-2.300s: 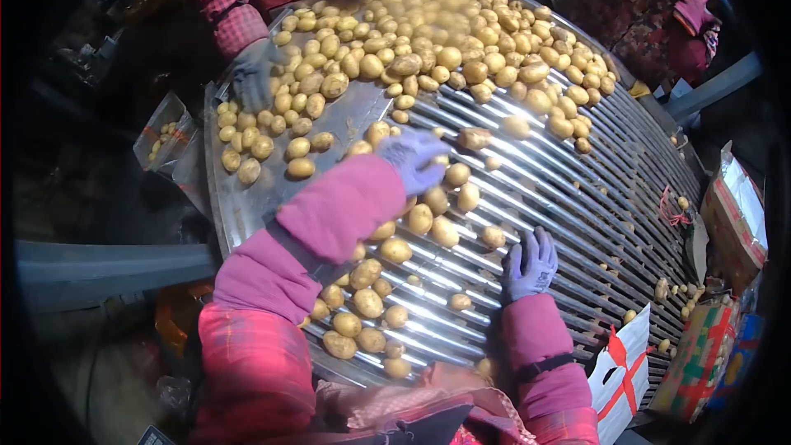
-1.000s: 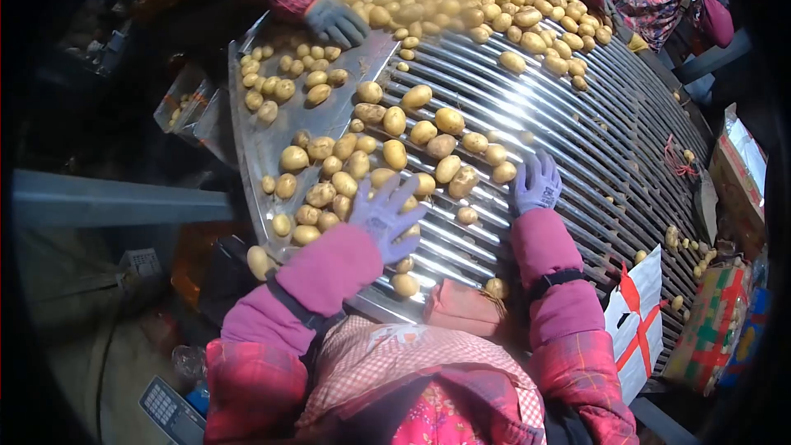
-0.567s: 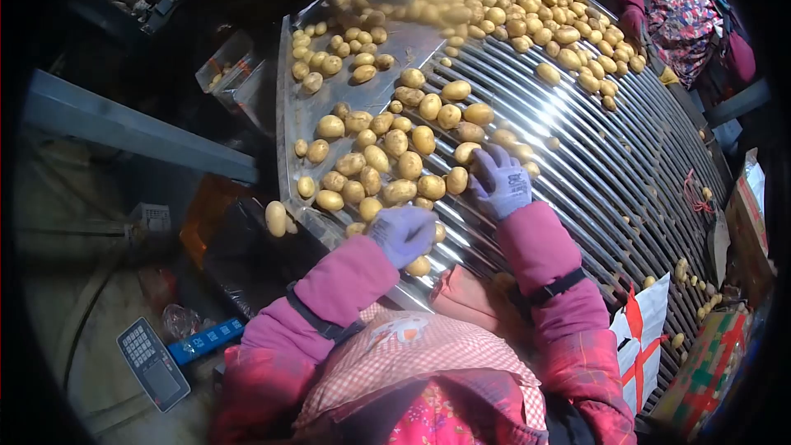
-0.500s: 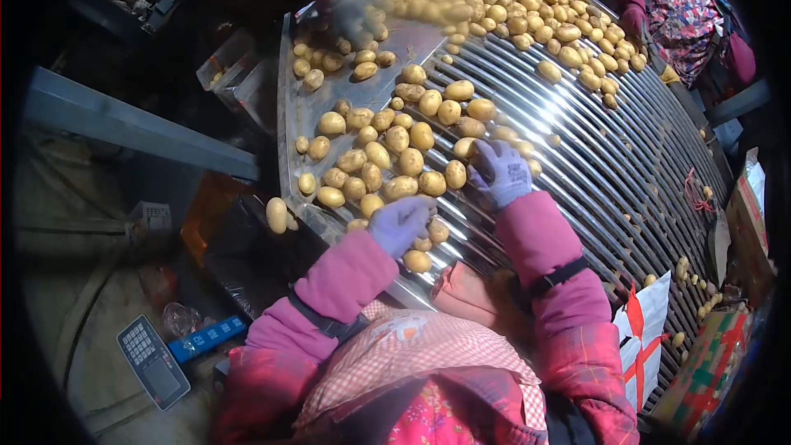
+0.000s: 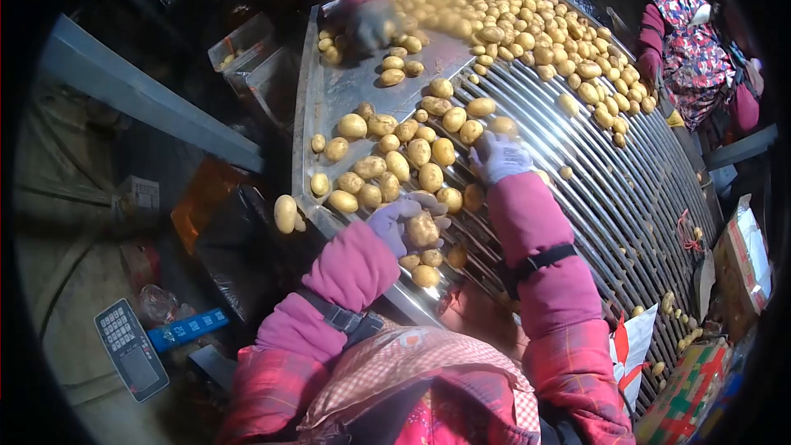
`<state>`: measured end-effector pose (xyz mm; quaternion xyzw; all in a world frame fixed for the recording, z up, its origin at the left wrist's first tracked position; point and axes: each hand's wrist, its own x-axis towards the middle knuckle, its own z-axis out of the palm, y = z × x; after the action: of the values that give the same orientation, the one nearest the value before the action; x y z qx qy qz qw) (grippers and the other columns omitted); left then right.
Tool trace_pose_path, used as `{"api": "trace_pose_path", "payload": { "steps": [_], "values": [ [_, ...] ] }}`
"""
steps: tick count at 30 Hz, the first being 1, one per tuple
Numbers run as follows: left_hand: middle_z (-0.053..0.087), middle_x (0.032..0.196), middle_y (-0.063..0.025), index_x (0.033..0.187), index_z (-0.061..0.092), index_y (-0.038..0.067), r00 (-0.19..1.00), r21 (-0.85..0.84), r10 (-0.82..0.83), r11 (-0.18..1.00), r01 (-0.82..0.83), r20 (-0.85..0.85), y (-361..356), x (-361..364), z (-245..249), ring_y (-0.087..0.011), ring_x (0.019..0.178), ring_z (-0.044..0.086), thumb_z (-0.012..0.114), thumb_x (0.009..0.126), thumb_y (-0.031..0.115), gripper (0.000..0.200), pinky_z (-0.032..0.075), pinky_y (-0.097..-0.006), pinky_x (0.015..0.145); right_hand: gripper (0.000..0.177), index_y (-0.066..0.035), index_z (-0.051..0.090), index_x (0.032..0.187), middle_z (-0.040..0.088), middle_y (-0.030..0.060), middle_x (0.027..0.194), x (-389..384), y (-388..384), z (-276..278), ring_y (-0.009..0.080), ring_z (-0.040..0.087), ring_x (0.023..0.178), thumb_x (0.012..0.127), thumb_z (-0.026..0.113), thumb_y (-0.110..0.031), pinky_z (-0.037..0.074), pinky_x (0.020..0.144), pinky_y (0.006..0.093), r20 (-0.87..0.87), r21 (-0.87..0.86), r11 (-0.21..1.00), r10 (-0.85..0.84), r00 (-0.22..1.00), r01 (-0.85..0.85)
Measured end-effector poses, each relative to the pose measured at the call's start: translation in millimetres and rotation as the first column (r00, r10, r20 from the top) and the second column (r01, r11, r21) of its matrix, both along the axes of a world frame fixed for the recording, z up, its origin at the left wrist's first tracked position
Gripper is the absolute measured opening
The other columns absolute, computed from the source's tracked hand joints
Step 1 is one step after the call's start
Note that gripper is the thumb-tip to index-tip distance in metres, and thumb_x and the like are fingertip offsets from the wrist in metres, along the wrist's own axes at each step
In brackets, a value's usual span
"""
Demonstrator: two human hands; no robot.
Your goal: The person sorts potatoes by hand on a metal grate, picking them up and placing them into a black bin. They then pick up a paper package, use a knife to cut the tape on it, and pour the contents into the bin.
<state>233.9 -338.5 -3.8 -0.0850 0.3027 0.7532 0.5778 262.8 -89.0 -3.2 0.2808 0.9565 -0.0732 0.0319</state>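
The gloved left hand [image 5: 402, 227] was cupped around one potato [image 5: 423, 229] at the near edge of the rollers [image 5: 610, 198]. A few more potatoes lay just beside it, toward the person. The right hand [image 5: 501, 156] lay open and flat on the rollers, fingers spread and holding nothing, its fingertips touching the far side of a loose cluster [image 5: 395, 166] of potatoes. That cluster sat between the two hands and the flat plate [image 5: 329, 99], apart from the heap [image 5: 535, 29] further up.

One stray [image 5: 285, 213] showed just outside the plate's rim; what it rested on could not be told. By the look of it, only a small share lay near the person. The bulk was in the heap, where a co-worker's hand [image 5: 371, 23] sat among the potatoes.
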Motion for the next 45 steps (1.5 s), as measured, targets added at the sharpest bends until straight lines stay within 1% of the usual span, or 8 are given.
{"api": "trace_pose_path", "payload": {
  "steps": [7, 10, 14, 19, 28, 31, 39, 45],
  "values": [
    [0.063, 0.101, -0.0154, 0.125, 0.052, 0.004, 0.996, -0.101, 0.007, 0.995, -0.015, -0.084, 6, -3, 18, -0.0211, 0.074, 0.061, 0.046, 0.091, 0.046, 0.054, 0.054, -0.0364, 0.067, 0.045, -0.011, 0.066, 0.109, 0.069, 0.0127, 0.100, -3, 22, -1, 0.0248, 0.066, 0.092, 0.087, 0.055, -0.049, 0.049, 0.085, 0.0353, -0.026, -0.457, 0.889, -0.022, 0.999, 0.007],
    [0.065, 0.101, -0.0142, 0.132, 0.046, 0.003, 0.995, -0.188, 0.023, 0.981, -0.042, -0.101, 5, -2, 34, -0.0162, 0.067, 0.059, 0.042, 0.093, 0.052, 0.063, 0.052, -0.0336, 0.060, 0.038, -0.007, 0.064, 0.113, 0.067, 0.0085, 0.092, 29, -33, 37, 0.0092, 0.057, 0.086, 0.089, 0.063, -0.036, 0.047, 0.079, 0.0276, -0.361, -0.864, 0.429, -0.164, 0.918, -0.263],
    [0.065, 0.099, -0.0104, 0.125, 0.055, 0.009, 0.993, -0.076, -0.095, 0.993, 0.089, -0.077, -1, -8, 27, -0.0144, 0.066, 0.055, 0.043, 0.093, 0.051, 0.054, 0.051, -0.0266, 0.059, 0.038, -0.012, 0.062, 0.118, 0.064, 0.0136, 0.105, 67, 64, -21, 0.0253, 0.061, 0.097, 0.089, 0.061, -0.035, 0.047, 0.088, 0.0345, -0.593, -0.371, 0.915, -0.367, 0.716, 0.162],
    [0.064, 0.100, -0.0149, 0.121, 0.055, 0.007, 0.989, -0.044, -0.013, 0.999, 0.020, 0.148, 5, -13, 12, -0.0169, 0.067, 0.058, 0.047, 0.092, 0.047, 0.050, 0.051, -0.0289, 0.058, 0.042, -0.019, 0.061, 0.121, 0.055, 0.0159, 0.127, 118, 124, -95, 0.0341, 0.052, 0.115, 0.086, 0.059, -0.043, 0.042, 0.097, 0.0424, -0.438, 0.186, 0.901, -0.282, 0.854, 0.393],
    [0.065, 0.102, -0.0122, 0.121, 0.056, 0.010, 0.999, -0.117, -0.027, 0.993, 0.029, 0.025, 4, -16, 11, -0.0186, 0.069, 0.060, 0.049, 0.090, 0.048, 0.049, 0.053, -0.0314, 0.062, 0.042, -0.013, 0.061, 0.120, 0.052, 0.0200, 0.129, 39, -10, -36, 0.0357, 0.051, 0.119, 0.083, 0.067, -0.033, 0.042, 0.100, 0.0420, -0.614, -0.395, 0.795, 0.144, 0.776, -0.460],
    [0.062, 0.101, -0.0132, 0.120, 0.053, 0.003, 1.000, -0.187, -0.016, 0.982, 0.019, 0.015, 6, -15, 16, -0.0175, 0.069, 0.057, 0.044, 0.092, 0.052, 0.056, 0.051, -0.0308, 0.057, 0.035, -0.008, 0.062, 0.119, 0.062, 0.0161, 0.115, 36, 16, -9, 0.0249, 0.059, 0.110, 0.086, 0.063, -0.023, 0.045, 0.095, 0.0358, -0.435, -0.746, 0.660, -0.380, 0.816, -0.090],
    [0.065, 0.102, -0.0171, 0.114, 0.055, 0.002, 0.978, -0.031, 0.118, 0.993, -0.114, 0.169, 0, -18, 16, -0.0286, 0.082, 0.066, 0.049, 0.091, 0.050, 0.053, 0.057, -0.0371, 0.067, 0.056, -0.021, 0.046, 0.136, 0.048, 0.0202, 0.134, -46, 61, -83, 0.0343, 0.048, 0.124, 0.082, 0.061, -0.025, 0.039, 0.104, 0.0414, -0.469, -0.382, 0.916, -0.080, 0.880, -0.121],
    [0.059, 0.116, -0.0205, 0.117, 0.052, -0.001, 0.936, 0.041, 0.250, 0.963, -0.268, 0.248, 3, -17, 7, -0.0355, 0.107, 0.059, 0.046, 0.091, 0.051, 0.059, 0.048, -0.0496, 0.093, 0.046, -0.008, 0.052, 0.129, 0.064, 0.0104, 0.106, -35, 62, -55, 0.0177, 0.061, 0.095, 0.089, 0.063, -0.027, 0.049, 0.083, 0.0310, -0.371, -0.908, 0.369, -0.487, 0.791, -0.198]
  ]
}}
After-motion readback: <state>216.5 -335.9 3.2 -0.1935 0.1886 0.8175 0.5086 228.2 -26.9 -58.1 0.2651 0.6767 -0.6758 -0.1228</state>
